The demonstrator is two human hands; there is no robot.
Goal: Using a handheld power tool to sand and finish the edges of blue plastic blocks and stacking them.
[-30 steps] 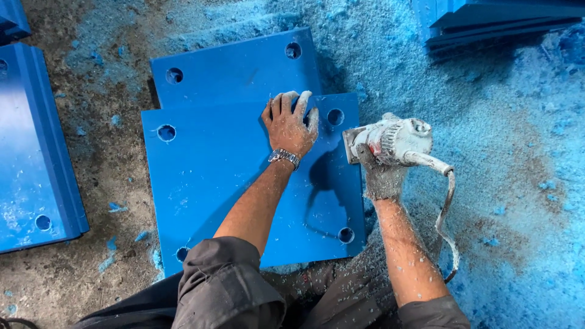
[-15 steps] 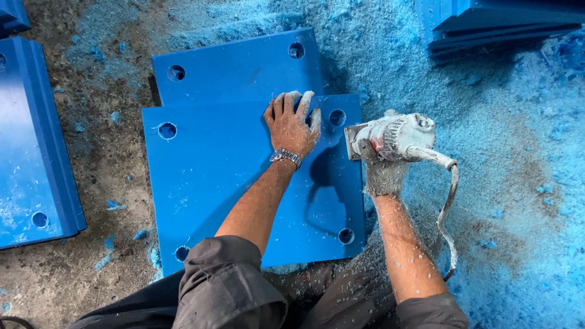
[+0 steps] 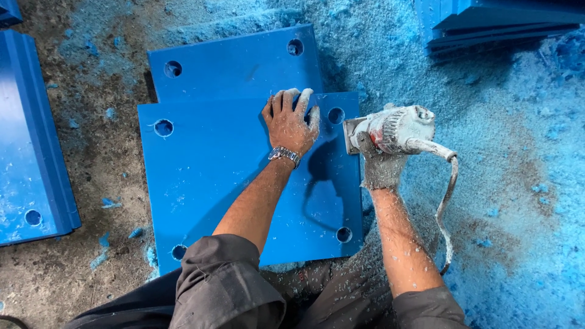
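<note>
While the flat blue plastic slab with round corner holes [image 3: 244, 183] lies on the dusty floor [image 3: 79, 268] directly below the camera, it serves as the landmark for everything else. Nearest the viewer, two grey rolled sleeves [image 3: 225, 286] lead out over the slab's near edge. The left hand [image 3: 291, 122], a metal wristwatch [image 3: 284, 156] on its wrist, lies palm down near the slab's far right corner, fingers spread and flat, gripping nothing, only pressing. Just off the slab's right edge, the right hand [image 3: 381, 164], in a grey knitted glove, is clenched around a dust-caked white handheld power trimmer [image 3: 393, 129], whose base plate meets that edge beside the far right hole [image 3: 336, 115]; its cord [image 3: 448, 201] loops down to the right of the slab. The forearm runs straight up from the elbow, wrist level. To work this edge well, I would judge that the tool's base should stay flat against the edge, with steady weight from the pressing hand kept clear of the cutter's line, and the cord kept behind the tool. Beyond the slab, a second blue holed slab [image 3: 234, 61] lies partly beneath it. Blue shavings [image 3: 506, 152] cover the floor right of the slab, more blue panels [image 3: 30, 140] lie to its left, and a stack [image 3: 499, 24] sits beyond its far right.
</note>
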